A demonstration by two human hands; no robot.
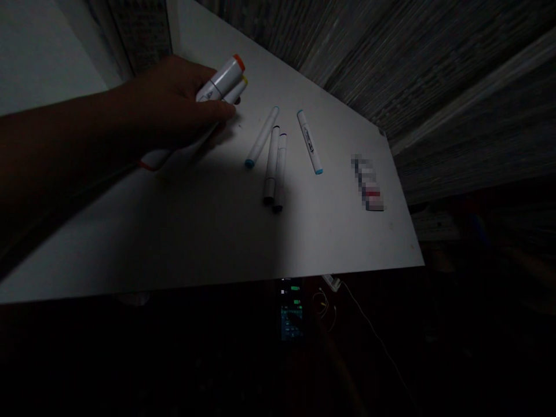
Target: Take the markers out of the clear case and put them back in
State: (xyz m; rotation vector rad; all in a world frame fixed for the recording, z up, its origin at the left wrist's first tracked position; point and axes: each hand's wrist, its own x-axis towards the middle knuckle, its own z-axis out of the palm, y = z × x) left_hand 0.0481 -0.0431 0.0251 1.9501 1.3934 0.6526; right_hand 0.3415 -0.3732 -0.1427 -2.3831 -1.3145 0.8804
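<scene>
My left hand (pixel 174 104) reaches in from the left over a white table (pixel 208 243). Its fingers are closed round a small bunch of white markers: one with an orange cap (pixel 226 74), one with a yellow cap (pixel 240 87), and a red end (pixel 150 165) sticks out below the hand. Just right of the hand several more markers lie loose on the table: a blue-tipped one (pixel 262 138), two dark-tipped ones side by side (pixel 275 171), and another blue-tipped one (pixel 310 142). My right hand is not in view.
A small blurred-out item (pixel 368 184) lies near the table's right edge. Below the front edge, in the dark, a device with green lights (pixel 292 307) glows and a thin white cable (pixel 369 324) trails away. A striped wall runs behind.
</scene>
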